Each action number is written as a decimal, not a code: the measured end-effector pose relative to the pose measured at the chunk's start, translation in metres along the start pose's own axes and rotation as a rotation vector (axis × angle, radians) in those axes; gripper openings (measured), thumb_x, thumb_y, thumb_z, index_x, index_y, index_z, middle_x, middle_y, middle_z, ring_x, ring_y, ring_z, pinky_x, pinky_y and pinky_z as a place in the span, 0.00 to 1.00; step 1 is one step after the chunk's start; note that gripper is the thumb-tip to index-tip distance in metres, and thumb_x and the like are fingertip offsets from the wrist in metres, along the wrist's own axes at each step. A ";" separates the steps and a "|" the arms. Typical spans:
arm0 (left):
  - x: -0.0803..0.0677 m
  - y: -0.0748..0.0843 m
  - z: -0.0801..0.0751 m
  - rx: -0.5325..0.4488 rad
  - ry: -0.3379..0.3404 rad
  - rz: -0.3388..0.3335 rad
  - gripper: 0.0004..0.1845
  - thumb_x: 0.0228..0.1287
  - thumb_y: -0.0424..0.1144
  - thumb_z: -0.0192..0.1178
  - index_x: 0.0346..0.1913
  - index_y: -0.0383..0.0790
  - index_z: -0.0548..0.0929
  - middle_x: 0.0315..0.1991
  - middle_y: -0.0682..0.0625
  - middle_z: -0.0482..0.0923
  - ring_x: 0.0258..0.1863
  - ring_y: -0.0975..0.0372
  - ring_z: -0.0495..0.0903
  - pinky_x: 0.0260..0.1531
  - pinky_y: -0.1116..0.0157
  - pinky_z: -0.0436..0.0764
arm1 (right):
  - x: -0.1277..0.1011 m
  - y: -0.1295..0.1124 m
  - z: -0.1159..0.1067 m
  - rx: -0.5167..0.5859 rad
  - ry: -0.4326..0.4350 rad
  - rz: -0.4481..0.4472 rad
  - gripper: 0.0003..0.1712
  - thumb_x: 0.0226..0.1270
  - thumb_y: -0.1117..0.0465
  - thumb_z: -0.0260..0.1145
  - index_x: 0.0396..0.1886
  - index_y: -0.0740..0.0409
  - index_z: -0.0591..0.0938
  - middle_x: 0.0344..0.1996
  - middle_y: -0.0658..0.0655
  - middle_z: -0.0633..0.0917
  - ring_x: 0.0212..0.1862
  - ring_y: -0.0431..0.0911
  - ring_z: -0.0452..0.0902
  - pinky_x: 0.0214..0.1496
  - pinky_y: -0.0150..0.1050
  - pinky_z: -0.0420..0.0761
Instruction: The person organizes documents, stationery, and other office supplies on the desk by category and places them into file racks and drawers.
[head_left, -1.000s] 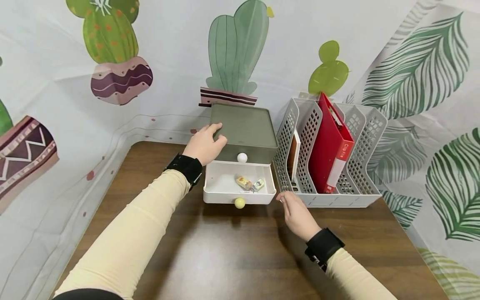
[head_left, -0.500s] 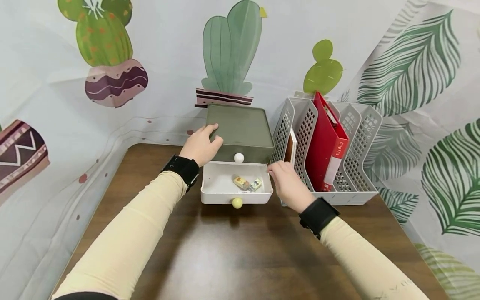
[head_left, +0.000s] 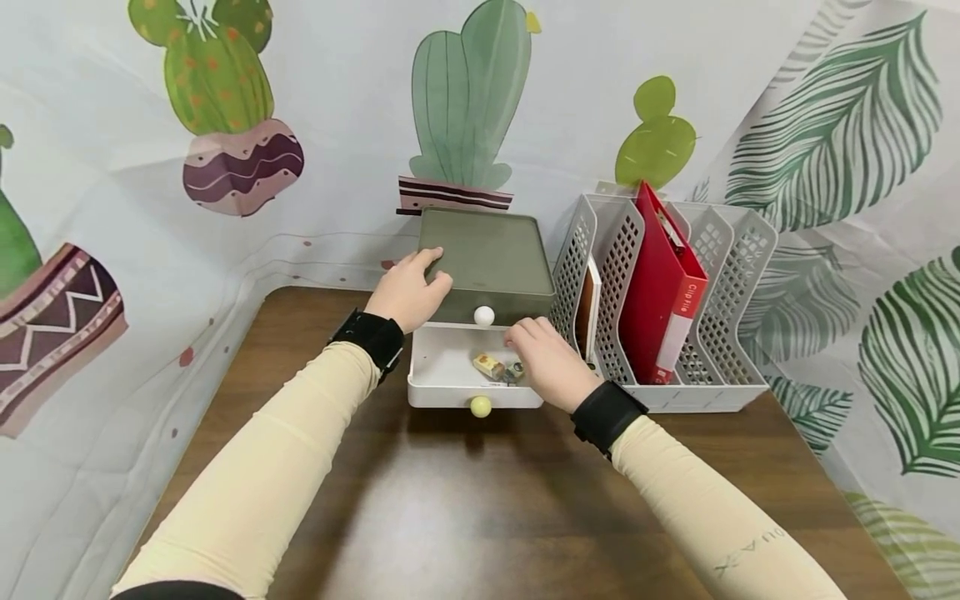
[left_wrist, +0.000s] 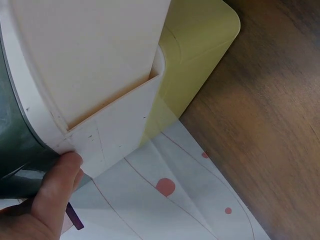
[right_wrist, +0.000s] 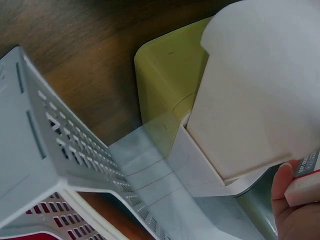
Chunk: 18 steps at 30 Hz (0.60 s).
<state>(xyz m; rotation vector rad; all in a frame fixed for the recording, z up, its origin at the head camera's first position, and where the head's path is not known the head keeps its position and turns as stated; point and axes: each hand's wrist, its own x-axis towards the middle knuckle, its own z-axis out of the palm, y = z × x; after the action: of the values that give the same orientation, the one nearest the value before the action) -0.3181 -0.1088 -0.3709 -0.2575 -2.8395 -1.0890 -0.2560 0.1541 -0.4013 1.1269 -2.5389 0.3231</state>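
Observation:
A small desktop drawer unit point(head_left: 483, 250) with a dark green top stands against the wall. Its white lower drawer point(head_left: 438, 397), with a yellow knob point(head_left: 481, 407), is pulled out. Inside lie a small yellow wrapped piece point(head_left: 487, 365) and a paler one point(head_left: 514, 372), partly covered by my right hand. My left hand point(head_left: 408, 293) rests on the unit's left top edge, thumb spread from the fingers. Over the drawer's right side, my right hand point(head_left: 557, 365) pinches a white eraser point(right_wrist: 301, 190) with a dark printed sleeve, seen in the right wrist view.
To the right stands a grey perforated file rack point(head_left: 686, 398) holding a red clip file point(head_left: 660, 292) and a thin white-edged board point(head_left: 589, 304). A white knob point(head_left: 484, 316) juts from the upper drawer. The wooden table point(head_left: 465, 517) extends in front; patterned cloth point(head_left: 337, 167) hangs behind.
My right hand has risen from beside the drawer's front right corner and moved left over the drawer, carrying the eraser. My left hand stays on the unit's top edge.

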 end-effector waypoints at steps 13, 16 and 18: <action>-0.003 0.004 -0.001 0.000 0.000 -0.001 0.36 0.74 0.52 0.43 0.84 0.50 0.64 0.83 0.38 0.59 0.83 0.44 0.56 0.79 0.42 0.59 | 0.002 -0.001 0.004 -0.004 0.020 -0.031 0.13 0.69 0.81 0.60 0.45 0.63 0.82 0.47 0.60 0.84 0.49 0.55 0.76 0.56 0.48 0.78; -0.004 0.004 -0.001 0.000 0.000 -0.003 0.36 0.74 0.52 0.43 0.84 0.49 0.64 0.83 0.38 0.59 0.83 0.44 0.56 0.79 0.41 0.60 | 0.003 -0.002 0.003 0.017 0.019 -0.040 0.11 0.71 0.80 0.61 0.46 0.64 0.82 0.48 0.60 0.83 0.50 0.56 0.76 0.58 0.49 0.77; -0.004 0.004 -0.001 0.002 0.000 -0.003 0.36 0.74 0.52 0.43 0.84 0.50 0.64 0.83 0.38 0.59 0.83 0.44 0.56 0.79 0.41 0.60 | 0.004 -0.002 0.003 0.025 0.015 -0.042 0.11 0.71 0.80 0.62 0.46 0.64 0.82 0.48 0.61 0.83 0.50 0.57 0.76 0.58 0.50 0.77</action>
<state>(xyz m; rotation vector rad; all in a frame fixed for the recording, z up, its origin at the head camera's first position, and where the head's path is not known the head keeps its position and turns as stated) -0.3137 -0.1069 -0.3679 -0.2534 -2.8413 -1.0866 -0.2576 0.1490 -0.4017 1.1812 -2.5007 0.3519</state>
